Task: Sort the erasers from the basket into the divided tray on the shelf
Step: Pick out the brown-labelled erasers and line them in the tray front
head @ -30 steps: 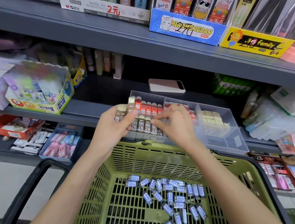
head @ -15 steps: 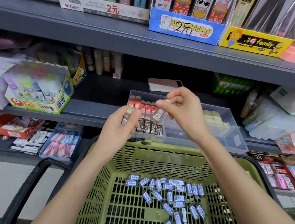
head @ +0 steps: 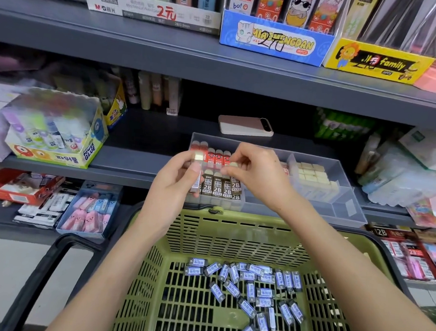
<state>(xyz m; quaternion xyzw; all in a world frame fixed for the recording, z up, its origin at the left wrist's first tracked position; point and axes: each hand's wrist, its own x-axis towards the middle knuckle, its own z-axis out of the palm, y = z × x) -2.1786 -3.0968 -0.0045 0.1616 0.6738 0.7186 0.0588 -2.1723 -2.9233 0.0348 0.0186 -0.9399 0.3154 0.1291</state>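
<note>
A clear divided tray [head: 344, 201] sits on the grey shelf. Its left compartment holds red-sleeved erasers [head: 213, 156] at the back and brown 2B erasers [head: 217, 188] in front; the right compartment holds plain cream erasers [head: 313, 172]. My left hand [head: 176, 185] grips a brown-sleeved eraser [head: 198, 167] upright just left of the 2B row. My right hand [head: 257, 176] pinches the cream top of a 2B eraser [head: 234, 178] at the right end of that row. Below, the green basket [head: 201, 234] holds several blue-sleeved erasers [head: 251, 285].
A phone [head: 244, 125] lies on the shelf behind the tray. A glue-stick box [head: 54, 136] stands at the left, wrapped packs at the right. Display boxes line the upper shelf [head: 168, 51]. The basket's black handle [head: 38, 276] hangs at the lower left.
My right hand has come down from above the tray with a 2B eraser to the right end of the front row. My left hand rose slightly, still holding its eraser.
</note>
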